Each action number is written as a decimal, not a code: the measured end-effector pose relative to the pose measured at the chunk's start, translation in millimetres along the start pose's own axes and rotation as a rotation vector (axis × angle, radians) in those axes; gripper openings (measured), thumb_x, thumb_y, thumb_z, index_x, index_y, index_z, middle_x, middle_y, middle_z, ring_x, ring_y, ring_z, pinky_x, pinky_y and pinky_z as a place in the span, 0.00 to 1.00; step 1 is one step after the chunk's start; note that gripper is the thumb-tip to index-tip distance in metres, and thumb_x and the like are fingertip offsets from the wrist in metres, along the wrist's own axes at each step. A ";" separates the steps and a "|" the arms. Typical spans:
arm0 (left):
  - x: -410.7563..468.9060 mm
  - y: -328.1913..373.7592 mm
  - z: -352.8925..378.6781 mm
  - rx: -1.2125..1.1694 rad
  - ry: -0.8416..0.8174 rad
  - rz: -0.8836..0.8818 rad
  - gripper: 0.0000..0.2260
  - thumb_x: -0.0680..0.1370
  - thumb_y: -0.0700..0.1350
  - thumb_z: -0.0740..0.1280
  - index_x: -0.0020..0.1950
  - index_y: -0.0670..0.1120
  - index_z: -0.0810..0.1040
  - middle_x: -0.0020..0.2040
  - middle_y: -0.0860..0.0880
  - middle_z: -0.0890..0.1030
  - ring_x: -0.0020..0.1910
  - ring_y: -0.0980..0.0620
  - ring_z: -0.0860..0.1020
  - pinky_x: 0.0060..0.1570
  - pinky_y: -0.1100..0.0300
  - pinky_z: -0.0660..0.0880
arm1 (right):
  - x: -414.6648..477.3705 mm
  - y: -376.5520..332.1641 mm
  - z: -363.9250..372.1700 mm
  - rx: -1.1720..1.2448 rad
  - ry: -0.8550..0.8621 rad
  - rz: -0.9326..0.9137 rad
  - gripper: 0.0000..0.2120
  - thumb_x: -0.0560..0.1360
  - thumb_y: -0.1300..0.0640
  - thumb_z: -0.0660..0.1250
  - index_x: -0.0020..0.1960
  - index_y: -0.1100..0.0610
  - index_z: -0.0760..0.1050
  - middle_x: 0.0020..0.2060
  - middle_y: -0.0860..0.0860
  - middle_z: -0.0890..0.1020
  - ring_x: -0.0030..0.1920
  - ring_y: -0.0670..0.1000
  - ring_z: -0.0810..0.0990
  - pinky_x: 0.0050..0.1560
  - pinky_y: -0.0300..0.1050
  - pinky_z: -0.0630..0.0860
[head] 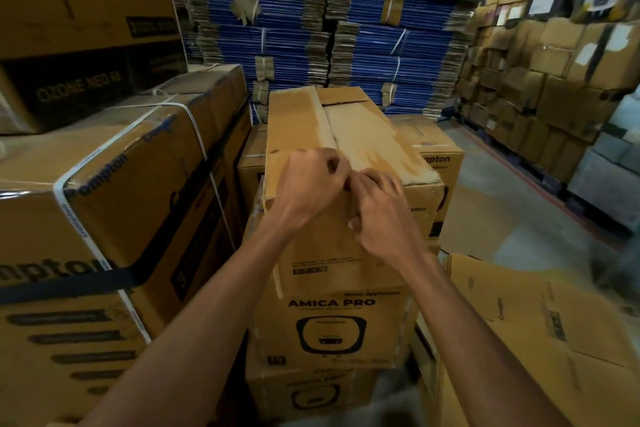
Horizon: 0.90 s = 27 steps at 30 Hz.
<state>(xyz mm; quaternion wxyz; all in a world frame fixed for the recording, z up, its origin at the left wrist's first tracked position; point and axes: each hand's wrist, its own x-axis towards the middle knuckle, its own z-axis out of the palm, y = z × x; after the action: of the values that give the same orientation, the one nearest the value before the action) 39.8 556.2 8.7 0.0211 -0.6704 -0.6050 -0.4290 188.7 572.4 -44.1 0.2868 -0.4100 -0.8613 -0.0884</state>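
Left hand [308, 185] and right hand [381, 215], both in pinch grip on carton [363, 135] edge.

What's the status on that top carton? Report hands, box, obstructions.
Left hand and right hand pinch centre seam of top carton, near edge. Flaps down, sits atop AMICA PRO carton. Strapped Crompton carton close left; nothing blocking.
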 end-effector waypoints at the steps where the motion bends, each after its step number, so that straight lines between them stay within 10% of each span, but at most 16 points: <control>1: 8.0 -3.6 2.6 0.048 0.008 0.007 0.12 0.82 0.49 0.67 0.42 0.47 0.84 0.34 0.52 0.82 0.31 0.54 0.79 0.34 0.57 0.78 | 0.0 0.4 0.0 0.005 -0.003 -0.006 0.35 0.71 0.56 0.77 0.75 0.58 0.67 0.70 0.53 0.76 0.74 0.56 0.66 0.76 0.52 0.56; 10: 59.5 -32.7 24.8 0.399 -0.513 -0.024 0.19 0.85 0.53 0.52 0.69 0.46 0.75 0.69 0.42 0.77 0.65 0.41 0.75 0.66 0.43 0.69 | 38.1 7.4 -24.7 0.160 -0.031 0.245 0.15 0.82 0.46 0.62 0.62 0.53 0.78 0.58 0.51 0.83 0.59 0.54 0.77 0.60 0.51 0.67; 27: 52.0 -41.5 21.5 0.371 -0.522 -0.002 0.19 0.85 0.52 0.53 0.74 0.48 0.71 0.72 0.45 0.74 0.69 0.43 0.72 0.68 0.46 0.68 | 95.6 -15.2 -42.2 -0.119 -0.472 0.263 0.20 0.76 0.55 0.67 0.68 0.49 0.73 0.53 0.53 0.75 0.56 0.61 0.77 0.59 0.63 0.76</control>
<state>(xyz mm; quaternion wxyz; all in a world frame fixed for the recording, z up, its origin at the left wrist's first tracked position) 12.0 620.3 6.0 -0.0133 -0.7419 -0.6587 -0.1246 147.2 608.9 45.9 0.0627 -0.5436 -0.8370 -0.0030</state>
